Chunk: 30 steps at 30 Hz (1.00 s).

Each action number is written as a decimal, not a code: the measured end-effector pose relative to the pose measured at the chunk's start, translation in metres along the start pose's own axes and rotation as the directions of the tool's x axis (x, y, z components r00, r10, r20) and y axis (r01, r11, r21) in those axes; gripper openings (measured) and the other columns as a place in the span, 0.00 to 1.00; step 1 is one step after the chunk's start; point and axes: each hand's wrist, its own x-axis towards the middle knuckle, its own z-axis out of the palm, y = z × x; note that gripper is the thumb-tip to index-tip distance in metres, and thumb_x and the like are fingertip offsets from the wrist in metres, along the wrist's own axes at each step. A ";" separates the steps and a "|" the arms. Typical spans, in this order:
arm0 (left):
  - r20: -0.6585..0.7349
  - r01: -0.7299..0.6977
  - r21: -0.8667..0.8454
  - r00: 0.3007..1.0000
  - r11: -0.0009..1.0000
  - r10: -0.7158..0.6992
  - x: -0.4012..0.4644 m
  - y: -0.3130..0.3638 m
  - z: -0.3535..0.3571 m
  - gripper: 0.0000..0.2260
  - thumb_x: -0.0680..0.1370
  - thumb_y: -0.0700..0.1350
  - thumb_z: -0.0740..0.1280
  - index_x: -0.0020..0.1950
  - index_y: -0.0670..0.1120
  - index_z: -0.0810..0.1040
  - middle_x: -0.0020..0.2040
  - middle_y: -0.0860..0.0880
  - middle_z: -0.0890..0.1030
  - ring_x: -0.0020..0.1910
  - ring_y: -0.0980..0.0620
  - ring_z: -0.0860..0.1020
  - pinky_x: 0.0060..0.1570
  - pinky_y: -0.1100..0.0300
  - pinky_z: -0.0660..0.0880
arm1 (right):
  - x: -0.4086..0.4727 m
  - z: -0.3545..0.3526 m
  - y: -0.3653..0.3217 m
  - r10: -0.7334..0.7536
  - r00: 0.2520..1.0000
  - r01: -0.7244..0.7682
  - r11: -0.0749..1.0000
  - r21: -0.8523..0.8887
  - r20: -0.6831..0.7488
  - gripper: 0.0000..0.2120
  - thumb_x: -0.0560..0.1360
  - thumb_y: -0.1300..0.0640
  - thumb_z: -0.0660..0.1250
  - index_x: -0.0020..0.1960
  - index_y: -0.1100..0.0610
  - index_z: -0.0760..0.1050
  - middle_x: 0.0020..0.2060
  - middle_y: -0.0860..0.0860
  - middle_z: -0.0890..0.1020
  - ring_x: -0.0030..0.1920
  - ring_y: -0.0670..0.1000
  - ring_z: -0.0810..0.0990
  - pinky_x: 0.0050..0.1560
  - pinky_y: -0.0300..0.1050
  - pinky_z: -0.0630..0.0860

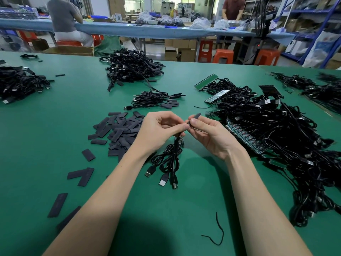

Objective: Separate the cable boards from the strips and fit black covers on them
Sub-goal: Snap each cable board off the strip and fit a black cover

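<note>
Nearest me, a loose black thread (215,231) lies curled on the green table (175,209) between my forearms. Flat black covers (57,205) are strewn to my left, thickening into a heap of covers (118,130) just beside my left wrist.

My left hand (158,130) is curled round a small bunch of cables (168,161), gripping them near their board ends; the cords hang down in loops, and three USB plugs (163,180) rest on the table below. A bit of circuit board (180,140) peeps out under my left fingers. My right hand (208,133) pinches a single black cover (193,118) between thumb and forefinger, its far end tilted up and away, its near end meeting my left fingertips.

To my right sprawls a great tangle of cables (276,137) whose boards are joined in green strips (245,141), more strips (206,81) poking out at its far edge. Just beyond my hands lies a small pile of cables already covered (156,100); farther off, a bigger pile (132,67), and another at the left edge (20,84).

Beyond the table stand orange stools (223,55), a long blue bench (147,29), and two people at it. I can read no lettering on anything.
</note>
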 end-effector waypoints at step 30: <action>-0.095 0.008 -0.070 0.995 0.998 -0.015 0.002 -0.005 0.005 0.04 0.72 0.37 0.78 0.43 0.42 0.84 0.38 0.42 0.86 0.36 0.47 0.85 0.44 0.59 0.82 | 0.006 0.020 0.011 -0.248 0.955 0.254 0.967 0.017 -0.165 0.12 0.67 0.58 0.77 0.50 0.54 0.87 0.47 0.56 0.87 0.43 0.49 0.85 0.47 0.39 0.81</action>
